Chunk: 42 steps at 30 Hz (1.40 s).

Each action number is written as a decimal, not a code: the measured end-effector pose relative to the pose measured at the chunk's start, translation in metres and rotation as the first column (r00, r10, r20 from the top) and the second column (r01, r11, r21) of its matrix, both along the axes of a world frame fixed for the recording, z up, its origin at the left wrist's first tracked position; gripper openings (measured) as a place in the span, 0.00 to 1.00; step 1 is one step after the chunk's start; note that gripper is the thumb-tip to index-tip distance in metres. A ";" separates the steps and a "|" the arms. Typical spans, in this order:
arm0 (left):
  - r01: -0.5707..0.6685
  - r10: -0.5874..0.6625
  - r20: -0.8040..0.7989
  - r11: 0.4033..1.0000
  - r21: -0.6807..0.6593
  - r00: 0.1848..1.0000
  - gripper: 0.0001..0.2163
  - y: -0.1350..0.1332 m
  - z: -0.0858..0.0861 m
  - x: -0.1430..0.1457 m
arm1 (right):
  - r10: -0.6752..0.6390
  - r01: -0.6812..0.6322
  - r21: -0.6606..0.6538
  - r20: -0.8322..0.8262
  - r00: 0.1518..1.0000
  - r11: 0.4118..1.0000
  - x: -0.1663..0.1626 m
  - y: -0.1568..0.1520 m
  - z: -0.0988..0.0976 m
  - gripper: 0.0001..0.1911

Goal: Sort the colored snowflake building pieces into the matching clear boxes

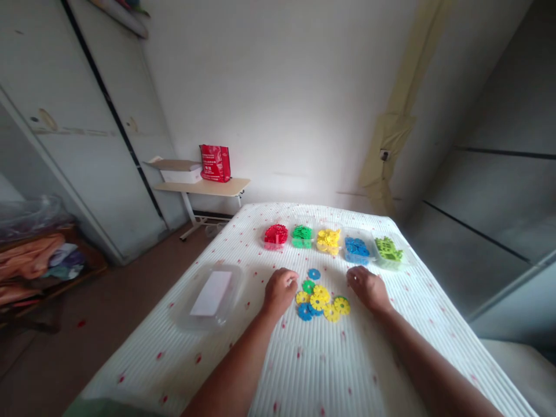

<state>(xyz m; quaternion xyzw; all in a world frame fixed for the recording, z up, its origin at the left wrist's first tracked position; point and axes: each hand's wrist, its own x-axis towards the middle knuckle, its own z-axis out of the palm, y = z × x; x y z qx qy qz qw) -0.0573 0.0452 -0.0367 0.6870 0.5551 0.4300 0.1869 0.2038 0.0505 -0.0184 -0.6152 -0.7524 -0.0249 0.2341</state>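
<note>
- Surface [321, 370]: covered, perhaps protectively.
- Lid [236, 282], left: seemingly out of the way.
- 5 tubs [329, 251], far: 1 colour each, perhaps against mixing.
- Left hand [279, 292], right hand [369, 289]: fingers curled; cannot tell whether gripping.
- Discs [318, 302]: loose between both, likely for easy reach.

Loose discs [319, 302] are yellow, blue and green — the ribbed white cloth [317, 362], red-flecked.

- Near the table's [313, 370] far edge we have five tubs [328, 252] in a row, pieces [329, 239] in each.
- Before them, between our left hand [281, 288] and right hand [367, 285], we see clustered discs [319, 299].
- Toward the left edge lies a lid [185, 313], paper [211, 293] on or under it.
- Beyond the far left corner, a side table [234, 186]: box [182, 175] left, bag [216, 163] right.
</note>
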 end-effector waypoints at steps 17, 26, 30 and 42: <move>0.035 -0.072 -0.467 0.996 -0.086 0.881 0.12 -0.016 0.018 0.063 | -0.079 0.064 -0.142 -0.102 0.992 0.988 0.009 0.006 -0.013 0.14; -0.058 0.049 -0.167 0.997 -0.051 0.985 0.13 0.010 -0.007 0.017 | 0.056 -0.087 -0.148 -0.201 0.978 0.985 0.002 0.002 -0.007 0.13; -0.050 0.039 -0.160 0.996 -0.070 0.986 0.13 0.017 -0.012 0.005 | 0.294 -0.366 -0.142 -0.366 0.883 0.920 -0.019 -0.002 0.002 0.15; -0.063 0.056 -0.172 0.998 -0.031 0.983 0.12 0.012 -0.011 0.008 | 0.544 -0.588 -0.384 -0.228 0.808 0.712 -0.055 0.013 0.019 0.22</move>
